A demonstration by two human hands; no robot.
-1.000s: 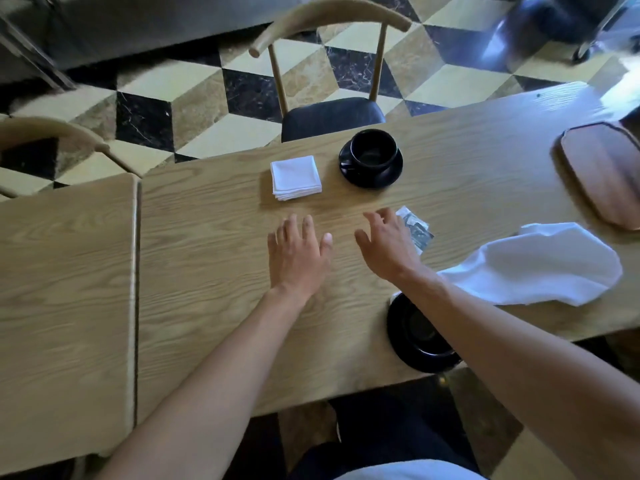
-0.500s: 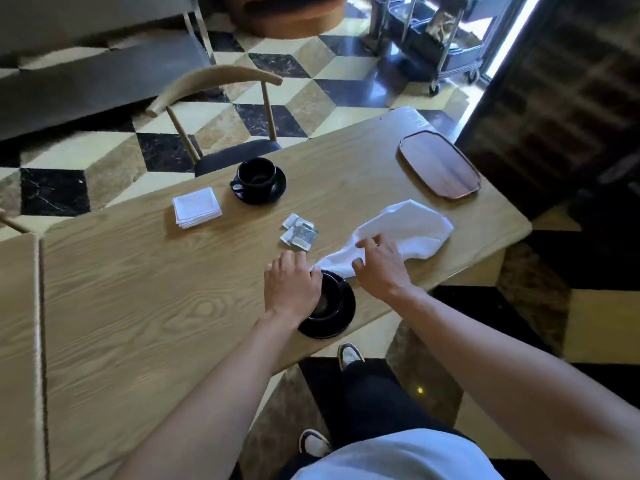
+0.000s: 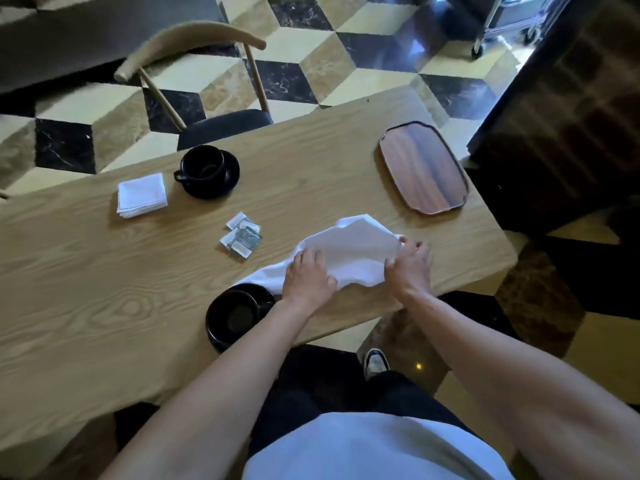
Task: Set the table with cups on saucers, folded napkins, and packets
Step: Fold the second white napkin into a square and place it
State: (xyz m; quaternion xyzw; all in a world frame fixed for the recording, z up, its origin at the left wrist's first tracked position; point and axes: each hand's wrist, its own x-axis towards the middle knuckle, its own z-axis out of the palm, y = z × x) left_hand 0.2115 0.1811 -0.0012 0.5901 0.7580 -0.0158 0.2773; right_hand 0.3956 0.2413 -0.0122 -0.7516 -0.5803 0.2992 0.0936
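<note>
Head view: loose napkin under left hand; right hand pinching.

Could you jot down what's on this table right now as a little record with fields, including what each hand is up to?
Surface: wooden table
Far setting: black cup on saucer with folded napkin to its left
Near setting: black cup on saucer at the near edge, no folded napkin yet
Packets: small pile mid-table
Loose napkin: white, unfolded, one end reaching the near saucer
Left hand: pressing on the loose napkin
Right hand: pinching the napkin's right edge
Wooden tray: nothing on it, far right
Chair: behind the far setting
</note>
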